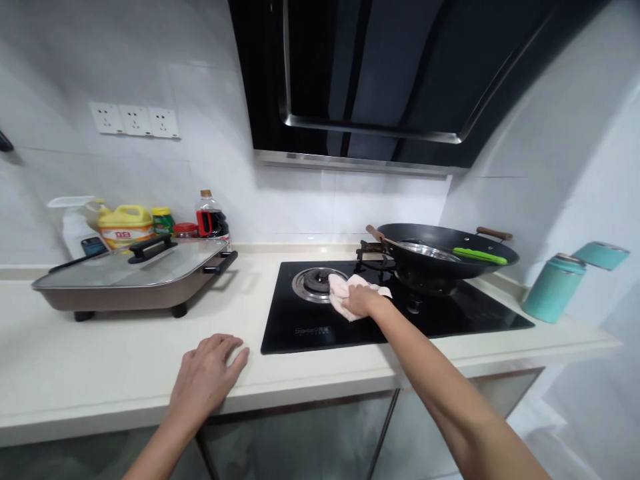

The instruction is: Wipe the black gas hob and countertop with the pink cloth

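A pale pink cloth (341, 288) is bunched under my right hand (361, 300), whose fingers press it onto the black glass gas stove (300, 337). The cloth lies against the right side of the left burner (318, 281), partly covering its metal ring. My left hand (209, 368) rests on the white countertop (150, 347) near its front edge, left of the stove. Its thumb is apart from the loosely bent fingers and nothing is in it. Over the right burner sits a black wok (425, 267) with a green-handled utensil (480, 256) lying across it.
An electric pan (165, 293) with a glass lid stands at the left. Behind it are a spray bottle (75, 227), a yellow jug (127, 223) and a dark sauce bottle (213, 217). A teal canister (554, 290) stands at the right. The range hood (370, 80) overhangs the stove.
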`<control>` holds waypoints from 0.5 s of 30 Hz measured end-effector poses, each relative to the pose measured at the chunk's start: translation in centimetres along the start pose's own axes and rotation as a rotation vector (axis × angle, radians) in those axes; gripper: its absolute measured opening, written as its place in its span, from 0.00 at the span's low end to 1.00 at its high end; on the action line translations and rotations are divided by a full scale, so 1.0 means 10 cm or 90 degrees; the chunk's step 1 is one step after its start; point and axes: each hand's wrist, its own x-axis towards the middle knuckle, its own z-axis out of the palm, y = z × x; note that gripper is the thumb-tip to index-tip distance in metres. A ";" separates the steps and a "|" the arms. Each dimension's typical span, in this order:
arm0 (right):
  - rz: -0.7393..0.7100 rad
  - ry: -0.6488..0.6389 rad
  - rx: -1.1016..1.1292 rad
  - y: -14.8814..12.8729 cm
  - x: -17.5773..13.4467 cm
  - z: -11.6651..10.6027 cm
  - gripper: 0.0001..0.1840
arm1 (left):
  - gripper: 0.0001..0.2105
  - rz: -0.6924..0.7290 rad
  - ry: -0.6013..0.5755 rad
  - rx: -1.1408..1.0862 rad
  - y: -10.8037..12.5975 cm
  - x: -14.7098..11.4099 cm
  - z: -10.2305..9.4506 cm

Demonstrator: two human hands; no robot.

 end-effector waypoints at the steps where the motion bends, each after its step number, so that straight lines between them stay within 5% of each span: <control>1: -0.020 0.000 0.005 -0.07 -0.06 0.00 0.38 | 0.19 0.001 0.000 0.000 0.00 0.00 0.00; 8: -0.195 0.083 0.072 -0.19 -0.70 0.11 0.39 | 0.21 0.002 -0.018 0.006 -0.02 0.00 -0.02; 15: -0.207 0.198 0.099 0.57 -1.30 0.27 0.16 | 0.24 0.022 -0.037 0.004 -0.13 0.02 0.03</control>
